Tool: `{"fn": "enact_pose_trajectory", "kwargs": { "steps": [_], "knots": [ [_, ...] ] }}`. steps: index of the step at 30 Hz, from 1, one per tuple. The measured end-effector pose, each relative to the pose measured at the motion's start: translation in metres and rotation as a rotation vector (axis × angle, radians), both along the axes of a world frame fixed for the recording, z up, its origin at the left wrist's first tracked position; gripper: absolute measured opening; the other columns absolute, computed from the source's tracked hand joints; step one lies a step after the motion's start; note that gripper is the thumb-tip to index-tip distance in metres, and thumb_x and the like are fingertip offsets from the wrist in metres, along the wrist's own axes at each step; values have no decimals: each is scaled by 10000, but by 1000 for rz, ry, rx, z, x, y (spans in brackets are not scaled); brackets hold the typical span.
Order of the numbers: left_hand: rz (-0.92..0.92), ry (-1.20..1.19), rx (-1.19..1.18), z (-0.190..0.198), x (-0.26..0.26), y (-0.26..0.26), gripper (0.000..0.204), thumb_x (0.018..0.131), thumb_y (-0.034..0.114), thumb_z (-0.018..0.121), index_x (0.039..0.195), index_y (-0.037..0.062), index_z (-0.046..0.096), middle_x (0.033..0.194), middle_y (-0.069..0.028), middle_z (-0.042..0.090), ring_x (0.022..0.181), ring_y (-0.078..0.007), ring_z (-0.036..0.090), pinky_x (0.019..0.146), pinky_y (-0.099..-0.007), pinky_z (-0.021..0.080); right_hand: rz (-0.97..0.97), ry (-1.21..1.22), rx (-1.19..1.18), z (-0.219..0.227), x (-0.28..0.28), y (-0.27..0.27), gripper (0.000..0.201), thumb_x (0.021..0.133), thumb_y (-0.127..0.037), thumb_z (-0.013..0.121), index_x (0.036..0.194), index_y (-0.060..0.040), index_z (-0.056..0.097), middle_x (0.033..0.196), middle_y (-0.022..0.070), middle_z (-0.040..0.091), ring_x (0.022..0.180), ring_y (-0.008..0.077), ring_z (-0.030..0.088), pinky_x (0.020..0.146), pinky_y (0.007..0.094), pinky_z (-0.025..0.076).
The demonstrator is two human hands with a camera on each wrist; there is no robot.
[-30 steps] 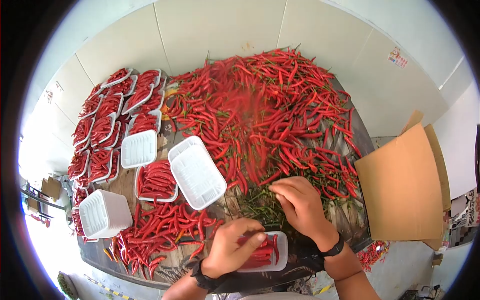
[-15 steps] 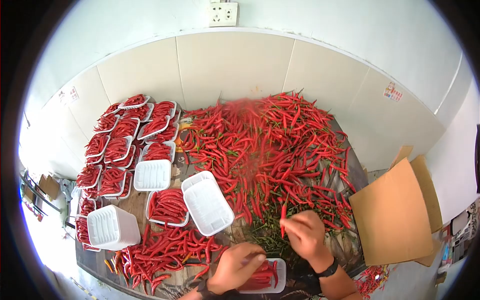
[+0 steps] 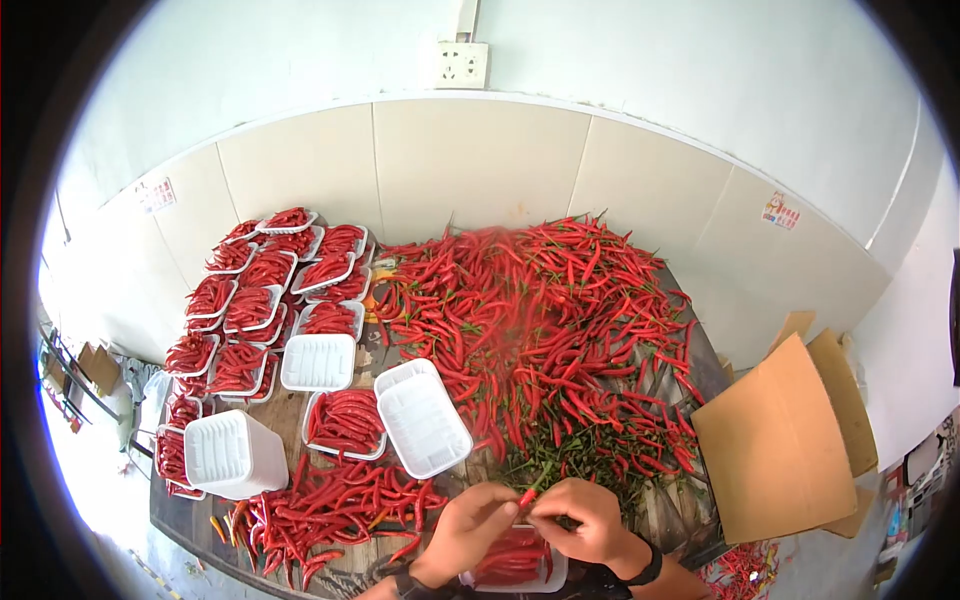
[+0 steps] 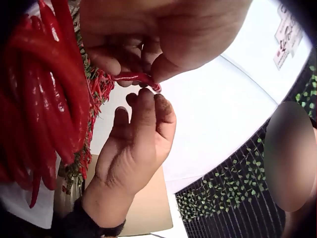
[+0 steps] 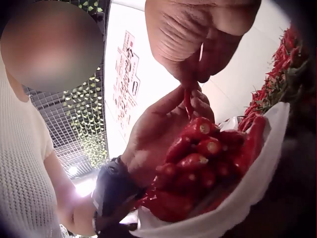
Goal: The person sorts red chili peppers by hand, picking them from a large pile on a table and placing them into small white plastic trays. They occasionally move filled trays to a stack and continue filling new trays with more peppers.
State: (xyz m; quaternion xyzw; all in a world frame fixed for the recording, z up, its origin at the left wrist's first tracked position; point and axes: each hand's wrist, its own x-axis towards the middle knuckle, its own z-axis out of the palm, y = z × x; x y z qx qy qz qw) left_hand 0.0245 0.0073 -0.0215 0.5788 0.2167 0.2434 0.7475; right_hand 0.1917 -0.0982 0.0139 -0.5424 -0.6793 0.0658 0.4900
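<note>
In the head view my left hand (image 3: 475,530) and right hand (image 3: 585,522) meet above the near edge of the table, with a red chili pepper (image 3: 528,497) between their fingertips. The left wrist view shows my left hand pinching the pepper (image 4: 133,77), while the right fingertips meet its end. Seen from the right wrist, the right hand (image 5: 203,39) pinches the pepper (image 5: 188,104) from above, over the left hand (image 5: 158,129). Just below sits a white plastic tray (image 5: 280,134) holding red peppers (image 5: 200,148) whose stemless ends show.
A large heap of red peppers (image 3: 560,320) covers the table's back, with green stems (image 3: 560,450) before it. Filled trays (image 3: 240,365) stack at left, near empty trays (image 3: 425,420) and a tray stack (image 3: 230,455). Loose peppers (image 3: 330,515) lie in front. A cardboard box (image 3: 775,440) stands right.
My right hand reached to the stem pile, lifted a red pepper upright, then brought it left to my left hand, which now pinches it too. The head view has tilted upward.
</note>
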Motion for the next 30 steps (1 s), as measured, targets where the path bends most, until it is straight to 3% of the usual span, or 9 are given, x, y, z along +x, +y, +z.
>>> {"fn": "enact_pose_trajectory", "kwargs": {
  "steps": [2,4,6,8,10,21,25,28,30],
  "knots": [
    [7,51,141,1,-1,0,176,953,125,662,1081,4,660,945,-109,634,879,-188,643,782,-302,512,-77,434,-256,-2,0,-5,168,908,-161,743,955,-15,674,819,28,645,728,103,617,639,256,495],
    [14,102,276,5,-1,-2,181,945,126,671,1080,6,657,946,-116,636,878,-198,648,772,-304,518,-12,926,-403,-7,1,-4,146,908,-138,745,960,-28,664,842,-16,644,784,37,589,693,222,478],
    [-10,119,534,12,-1,-3,195,924,136,695,1072,13,660,968,-131,644,862,-222,656,740,-323,530,5,890,-421,-9,5,-8,144,922,-138,732,954,-19,658,846,-21,639,785,34,576,692,221,473],
    [-28,85,562,11,0,-2,199,904,137,716,1050,12,663,962,-126,652,828,-241,662,713,-333,538,28,853,-442,-9,7,-7,145,935,-138,719,949,-11,651,850,-27,634,786,30,564,691,219,468],
    [-56,126,595,16,-2,-3,200,895,131,736,1025,-4,669,906,-106,654,820,-214,643,749,-327,515,25,777,-411,-10,6,-5,169,963,-177,695,925,-19,647,755,-39,562,615,2,439,520,203,328],
    [19,113,687,18,-1,-4,211,813,114,799,955,8,684,821,-100,638,741,-233,639,704,-330,516,-150,260,-279,-6,-2,-6,157,907,-159,749,878,-14,695,732,0,647,622,47,575,526,221,428],
    [-6,116,693,18,-1,-1,224,807,116,805,965,12,686,830,-98,646,763,-232,644,705,-328,514,-167,258,-283,-5,-3,-6,165,908,-158,748,858,-11,694,721,0,633,595,57,554,516,227,416],
    [-43,91,660,18,-1,0,223,821,128,800,975,12,686,851,-103,659,787,-232,653,717,-333,515,-72,487,-357,-5,2,-7,171,936,-162,721,876,-6,685,712,5,617,566,64,516,499,237,392],
    [-61,102,634,21,-2,1,223,828,135,797,976,11,687,859,-106,664,795,-234,657,722,-336,515,57,767,-540,-7,8,-7,176,969,-166,682,902,-3,674,714,10,605,564,62,485,490,245,370]
  ]
}}
